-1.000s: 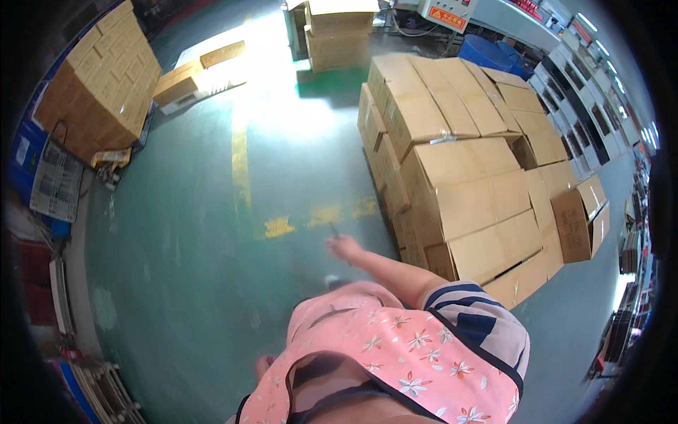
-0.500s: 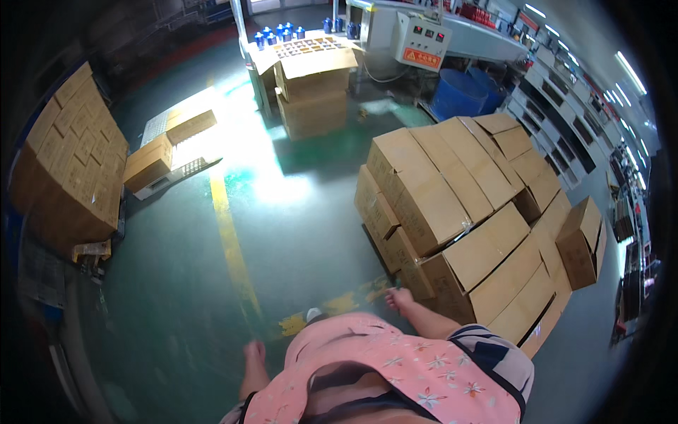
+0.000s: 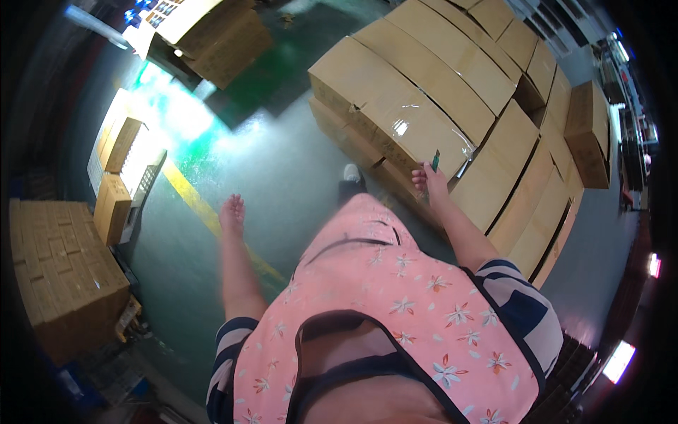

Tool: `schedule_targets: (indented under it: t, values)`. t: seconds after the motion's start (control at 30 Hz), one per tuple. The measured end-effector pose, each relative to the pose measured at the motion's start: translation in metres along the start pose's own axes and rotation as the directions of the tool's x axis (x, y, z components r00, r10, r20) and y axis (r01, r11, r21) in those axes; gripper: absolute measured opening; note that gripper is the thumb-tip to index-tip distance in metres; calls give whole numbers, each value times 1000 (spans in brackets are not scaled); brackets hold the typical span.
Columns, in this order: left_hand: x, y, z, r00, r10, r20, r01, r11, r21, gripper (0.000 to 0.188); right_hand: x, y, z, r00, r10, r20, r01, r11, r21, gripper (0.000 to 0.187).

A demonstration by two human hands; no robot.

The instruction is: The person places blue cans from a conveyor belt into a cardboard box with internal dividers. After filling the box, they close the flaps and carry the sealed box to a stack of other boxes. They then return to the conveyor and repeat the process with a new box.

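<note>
My right hand (image 3: 432,181) is closed around a small green box cutter (image 3: 436,160), its dark tip pointing up. That hand is over the near left edge of a big stack of cardboard boxes (image 3: 424,92); whether it touches a box I cannot tell. Strips of clear tape shine on the closest box tops. My left hand (image 3: 233,212) hangs out over the green floor, fingers loosely bent and holding nothing. Below me a pink flowered apron (image 3: 402,283) covers my front.
At the left stand a tall block of stacked cartons (image 3: 63,261) and a low pallet with a carton (image 3: 113,205). An open carton (image 3: 226,42) on another box is at the far left. One loose box (image 3: 588,134) lies beyond the stack. A yellow line (image 3: 191,191) crosses the floor.
I have stepped forward, so the stack is closer and lies further left in view. Both hands have come up higher in the picture; the right still holds the box cutter.
</note>
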State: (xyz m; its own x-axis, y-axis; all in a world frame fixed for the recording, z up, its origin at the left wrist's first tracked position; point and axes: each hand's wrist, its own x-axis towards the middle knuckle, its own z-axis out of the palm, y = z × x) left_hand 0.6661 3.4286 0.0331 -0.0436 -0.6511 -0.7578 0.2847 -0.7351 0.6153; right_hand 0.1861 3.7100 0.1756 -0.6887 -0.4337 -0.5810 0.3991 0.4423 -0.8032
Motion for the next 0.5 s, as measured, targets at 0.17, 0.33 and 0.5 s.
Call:
schedule_targets:
  t: [0.17,0.33,0.5]
  values:
    - [68,40,170,993,-114,41,109,987,115,52,75,-68,4,981,166,-100,-160,985,65,40]
    - [158,104,347,963,-59,264,-35,942,335,57,120,-65,-8,839,122,-530,-118,992,41,34]
    - [222,140,497,892,-145,429,-173,766,619,74,146,-59,-13,666,-214,-715,-37,948,-317,24]
